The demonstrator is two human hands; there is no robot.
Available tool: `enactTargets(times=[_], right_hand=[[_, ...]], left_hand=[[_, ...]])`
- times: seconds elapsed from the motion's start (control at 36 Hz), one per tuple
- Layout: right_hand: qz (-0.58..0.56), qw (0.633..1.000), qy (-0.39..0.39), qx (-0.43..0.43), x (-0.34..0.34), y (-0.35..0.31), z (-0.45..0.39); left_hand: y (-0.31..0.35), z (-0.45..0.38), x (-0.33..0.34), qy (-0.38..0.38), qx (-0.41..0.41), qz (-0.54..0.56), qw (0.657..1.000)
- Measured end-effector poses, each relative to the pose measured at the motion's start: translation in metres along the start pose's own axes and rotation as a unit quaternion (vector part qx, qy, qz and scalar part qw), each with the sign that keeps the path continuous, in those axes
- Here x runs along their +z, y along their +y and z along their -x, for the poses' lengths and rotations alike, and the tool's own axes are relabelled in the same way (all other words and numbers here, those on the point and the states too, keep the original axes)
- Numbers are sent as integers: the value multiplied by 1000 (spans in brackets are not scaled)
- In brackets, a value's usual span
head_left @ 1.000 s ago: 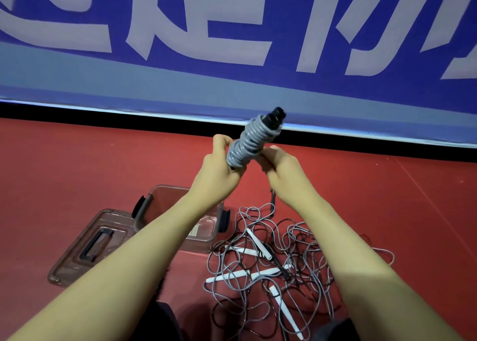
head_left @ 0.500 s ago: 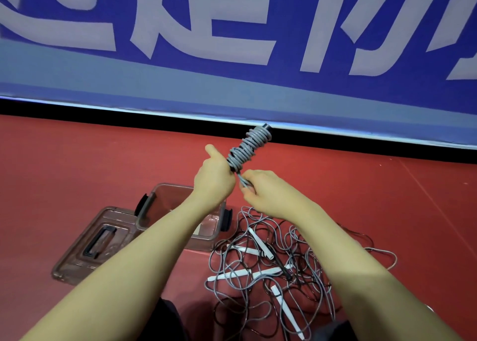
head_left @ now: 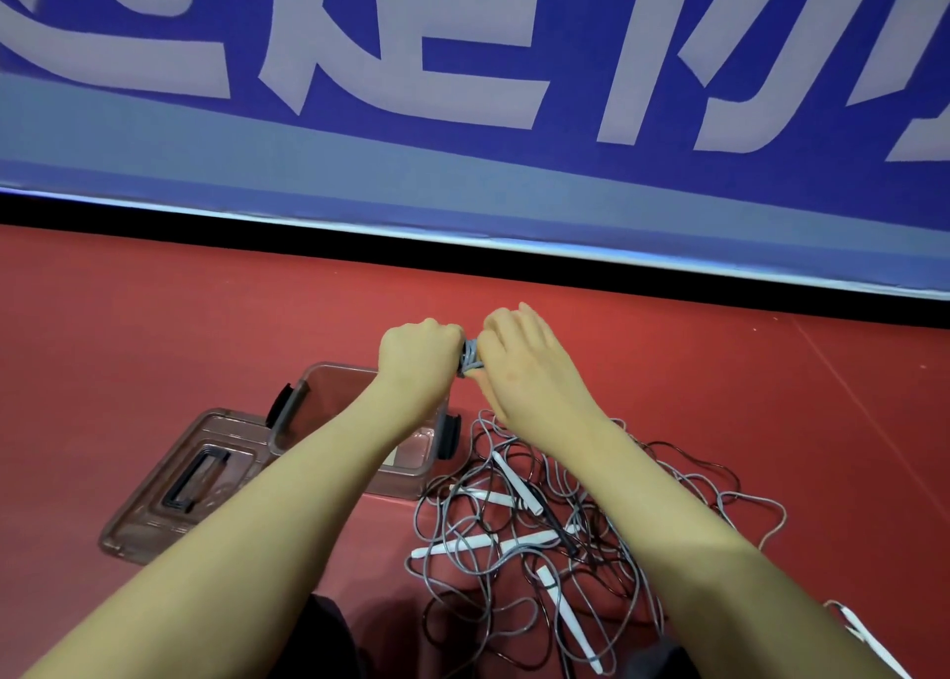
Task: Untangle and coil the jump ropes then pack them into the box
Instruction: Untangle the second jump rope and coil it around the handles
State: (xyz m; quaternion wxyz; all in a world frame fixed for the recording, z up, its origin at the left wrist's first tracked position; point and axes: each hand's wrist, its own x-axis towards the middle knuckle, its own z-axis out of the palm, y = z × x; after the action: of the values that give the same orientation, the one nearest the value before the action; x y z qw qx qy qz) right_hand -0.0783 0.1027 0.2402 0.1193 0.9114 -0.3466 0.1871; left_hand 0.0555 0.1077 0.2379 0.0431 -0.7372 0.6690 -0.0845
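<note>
A grey jump rope coiled tightly round its handles [head_left: 470,359] shows only as a small patch between my two hands. My left hand [head_left: 417,350] grips it in a fist from the left. My right hand [head_left: 519,357] holds its other side, fingers wrapped over it. Both hands hover just beyond the far right corner of the clear plastic box [head_left: 308,411] with black latches. Below my right arm lies a tangled heap of grey and dark ropes [head_left: 519,539] with several white handles on the red floor.
The box's clear lid [head_left: 177,488] with a black handle lies flat on the floor left of the box. A blue banner wall [head_left: 462,113] with large pale letters stands behind. A white handle end [head_left: 853,627] lies at the lower right.
Both hands have dropped from chest height down toward the box with the coiled rope. The bundle, which stuck up above the hands, is now almost hidden between them.
</note>
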Motion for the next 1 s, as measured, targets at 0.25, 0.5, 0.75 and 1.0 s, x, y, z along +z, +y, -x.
enactTargets(times=[0.25,0.5,0.75,1.0], right_hand=[[-118,992,-32,45,-3,-4,-1],[-281,945,65,153,1,-3,-3],[-400,860,138,286,-5,10,-11],[-447,832,121,306,-7,13,-11]], left_hand=[[-7,-3,0,169,50,99,979],[-7,0,-9,224,-43,357,906],[13,9,-4,95,80,399,908],[18,7,-8,137,64,365,919]])
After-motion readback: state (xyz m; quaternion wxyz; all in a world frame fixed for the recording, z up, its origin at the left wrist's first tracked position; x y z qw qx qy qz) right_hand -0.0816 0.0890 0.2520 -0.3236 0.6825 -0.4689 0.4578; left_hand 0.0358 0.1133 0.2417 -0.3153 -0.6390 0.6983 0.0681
